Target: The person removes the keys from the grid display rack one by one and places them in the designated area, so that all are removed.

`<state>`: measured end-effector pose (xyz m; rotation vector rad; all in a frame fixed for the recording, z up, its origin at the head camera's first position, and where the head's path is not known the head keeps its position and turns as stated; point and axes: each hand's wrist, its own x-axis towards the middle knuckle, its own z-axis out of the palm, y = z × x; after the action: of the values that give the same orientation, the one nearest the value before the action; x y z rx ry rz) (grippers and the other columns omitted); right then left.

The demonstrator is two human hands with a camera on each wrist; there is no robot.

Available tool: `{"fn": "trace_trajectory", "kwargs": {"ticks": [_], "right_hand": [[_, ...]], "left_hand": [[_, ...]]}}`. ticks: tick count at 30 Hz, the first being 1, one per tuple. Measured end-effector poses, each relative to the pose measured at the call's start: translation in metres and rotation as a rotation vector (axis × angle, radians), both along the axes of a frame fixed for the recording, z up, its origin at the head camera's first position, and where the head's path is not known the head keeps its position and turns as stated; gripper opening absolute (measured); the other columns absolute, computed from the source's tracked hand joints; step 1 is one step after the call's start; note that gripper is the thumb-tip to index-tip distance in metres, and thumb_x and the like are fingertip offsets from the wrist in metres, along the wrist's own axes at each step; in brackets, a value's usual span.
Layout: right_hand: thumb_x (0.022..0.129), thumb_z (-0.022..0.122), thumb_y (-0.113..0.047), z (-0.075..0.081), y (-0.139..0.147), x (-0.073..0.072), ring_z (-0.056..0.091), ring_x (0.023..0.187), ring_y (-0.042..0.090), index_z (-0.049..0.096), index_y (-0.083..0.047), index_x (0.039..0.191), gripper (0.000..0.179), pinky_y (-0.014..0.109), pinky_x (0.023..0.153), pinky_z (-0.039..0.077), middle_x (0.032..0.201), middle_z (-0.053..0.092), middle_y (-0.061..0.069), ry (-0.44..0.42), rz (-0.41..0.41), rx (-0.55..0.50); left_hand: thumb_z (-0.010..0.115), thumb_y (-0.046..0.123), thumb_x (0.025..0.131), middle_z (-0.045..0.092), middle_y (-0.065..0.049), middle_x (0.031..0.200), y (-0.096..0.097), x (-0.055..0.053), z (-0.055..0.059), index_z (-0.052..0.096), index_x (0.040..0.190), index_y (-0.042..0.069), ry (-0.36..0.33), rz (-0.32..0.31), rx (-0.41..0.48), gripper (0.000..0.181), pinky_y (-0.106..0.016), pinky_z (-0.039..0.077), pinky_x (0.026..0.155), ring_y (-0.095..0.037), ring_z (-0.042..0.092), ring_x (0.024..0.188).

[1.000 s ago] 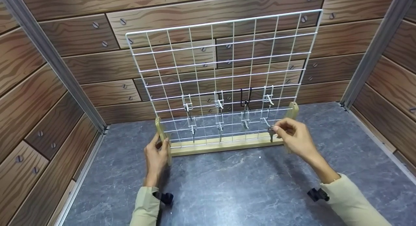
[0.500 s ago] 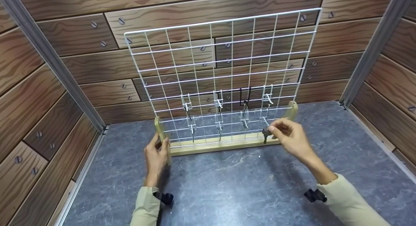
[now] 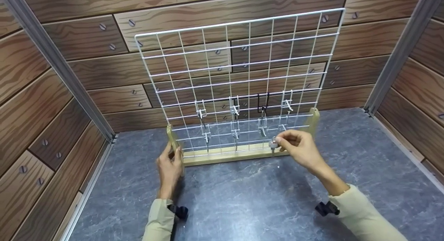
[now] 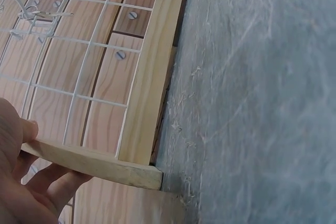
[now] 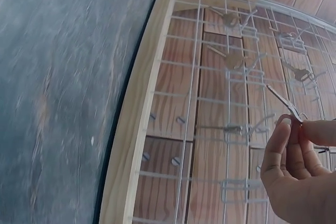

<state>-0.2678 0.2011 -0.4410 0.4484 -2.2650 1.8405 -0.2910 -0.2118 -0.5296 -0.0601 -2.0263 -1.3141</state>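
Note:
A white wire grid [image 3: 249, 22] stands upright in a pale wooden stand [image 3: 222, 158]. My left hand [image 3: 170, 168] grips the stand's left wooden side piece [image 4: 94, 163], thumb on one face and fingers on the other. My right hand [image 3: 301, 149] pinches a metal key [image 5: 283, 99] by its head and ring, its blade sticking out in front of the grid. Just behind that hand sits a bare lower right hook [image 3: 283, 127]. Other keys hang from hooks on the grid, among them one key [image 5: 234, 59] in the lower row and one key [image 5: 302, 74] in the upper row.
A black double hook [image 3: 263, 104] is among the white ones in the upper row. The stand rests on a grey marbled tabletop [image 3: 236, 199]. Wood-patterned walls [image 3: 104, 67] with metal corner posts [image 3: 62, 64] enclose the back and sides.
My right hand has moved left and a little toward me with the key, away from the lower right hook. The left hand keeps its grip on the stand.

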Motion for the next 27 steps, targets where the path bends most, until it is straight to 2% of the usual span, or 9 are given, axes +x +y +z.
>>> {"fn": "trace_trajectory", "kwargs": {"ticks": [5,13,19,27], "right_hand": [[0.098,0.073,-0.001,-0.001,-0.013,-0.001,0.073,0.075,0.018,0.073,0.012,0.107,0.016,0.028,0.073,0.062,0.096,0.076,0.021,-0.053,0.012,-0.02],[0.098,0.073,-0.001,-0.007,-0.034,-0.004,0.073,0.08,0.017,0.071,0.014,0.109,0.019,0.026,0.075,0.062,0.099,0.077,0.021,-0.113,0.067,-0.03],[0.098,0.072,-0.001,-0.014,-0.048,-0.005,0.072,0.079,0.013,0.071,0.014,0.109,0.019,0.027,0.076,0.063,0.1,0.077,0.019,-0.139,0.105,-0.033],[0.098,0.072,-0.002,-0.02,-0.06,-0.006,0.073,0.077,0.017,0.072,0.014,0.109,0.019,0.03,0.075,0.064,0.098,0.078,0.018,-0.147,0.127,-0.034]], "left_hand": [[0.071,-0.004,0.097,0.079,-0.026,0.101,0.001,0.0,-0.002,0.071,0.129,-0.007,0.018,0.0,-0.002,0.032,-0.053,0.064,0.082,-0.044,0.078,0.094],[0.072,-0.003,0.097,0.079,-0.027,0.102,0.0,-0.002,0.0,0.072,0.125,-0.007,0.031,0.002,-0.001,0.028,-0.052,0.064,0.084,-0.044,0.078,0.095],[0.072,-0.004,0.097,0.078,-0.028,0.103,0.0,-0.001,0.0,0.071,0.129,-0.008,0.037,0.001,0.0,0.032,-0.052,0.063,0.085,-0.045,0.078,0.096],[0.072,-0.002,0.097,0.078,-0.029,0.106,0.0,-0.002,-0.002,0.069,0.134,-0.006,0.019,-0.003,0.024,0.037,-0.056,0.063,0.082,-0.049,0.077,0.097]]}}
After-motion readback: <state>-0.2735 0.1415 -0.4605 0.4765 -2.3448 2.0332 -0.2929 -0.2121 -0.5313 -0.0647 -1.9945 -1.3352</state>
